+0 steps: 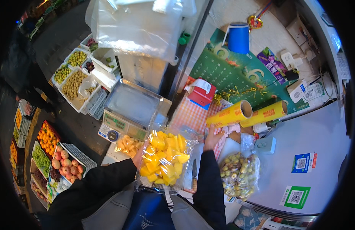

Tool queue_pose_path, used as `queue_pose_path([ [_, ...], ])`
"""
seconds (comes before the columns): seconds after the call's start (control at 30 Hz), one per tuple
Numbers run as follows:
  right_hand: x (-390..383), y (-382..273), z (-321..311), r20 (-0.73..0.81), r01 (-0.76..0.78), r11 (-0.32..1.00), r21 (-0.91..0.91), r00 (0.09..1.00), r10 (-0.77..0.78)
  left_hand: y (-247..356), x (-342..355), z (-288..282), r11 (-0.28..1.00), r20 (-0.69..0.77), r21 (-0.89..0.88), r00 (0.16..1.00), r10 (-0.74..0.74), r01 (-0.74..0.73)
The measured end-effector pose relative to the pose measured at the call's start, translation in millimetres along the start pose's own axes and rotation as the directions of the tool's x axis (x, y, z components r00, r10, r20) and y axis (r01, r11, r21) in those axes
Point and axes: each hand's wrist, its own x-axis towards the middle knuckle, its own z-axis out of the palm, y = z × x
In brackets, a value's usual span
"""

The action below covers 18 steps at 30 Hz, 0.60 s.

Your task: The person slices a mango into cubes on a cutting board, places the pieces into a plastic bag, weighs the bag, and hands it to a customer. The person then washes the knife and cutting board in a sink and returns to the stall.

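Observation:
My left hand [138, 156] grips the left side of a tray of yellow fruit chunks [164, 157] under clear film. My right hand [215, 136] reaches up to the lower end of a thick yellow roll [229, 114], fingers slightly apart at its underside. A second yellow roll [263, 114] lies to the right. Behind the tray's left side sits a pack of paler orange fruit pieces [127, 145]. A knife [194, 170] lies just right of the tray. A bag of greenish round fruit [238, 174] rests beside my right forearm.
A weighing scale [131, 103] stands behind the tray, plastic bags [139, 27] hang above it. A red box [202, 92] and blue container [238, 38] are at the back. Fruit crates [47, 138] line the left; a person in dark clothes [28, 76] is beside them.

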Motion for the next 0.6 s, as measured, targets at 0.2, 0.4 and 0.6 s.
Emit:
queue_pose_path([
  [0.2, -177.3, -115.0, -18.5, 0.803, -0.715, 0.665, 0.217, 0.518, 0.295, 24.1, 1.6, -6.1, 0.998, -0.094, 0.052, 0.995, -0.019, 0.024],
  [0.4, -218.8, -159.5, -43.4, 0.898, -0.866, 0.493, 0.085, 0.281, 0.339, -20.7, -31.8, 12.4, 0.936, -0.143, 0.219, 0.939, 0.312, -0.277],
  [0.6, -215.0, -158.6, -101.0, 0.963, -0.806, 0.587, -0.074, 0.095, 0.252, -18.3, -65.1, 46.8, 0.932, -0.198, 0.359, 0.974, 0.114, -0.036],
])
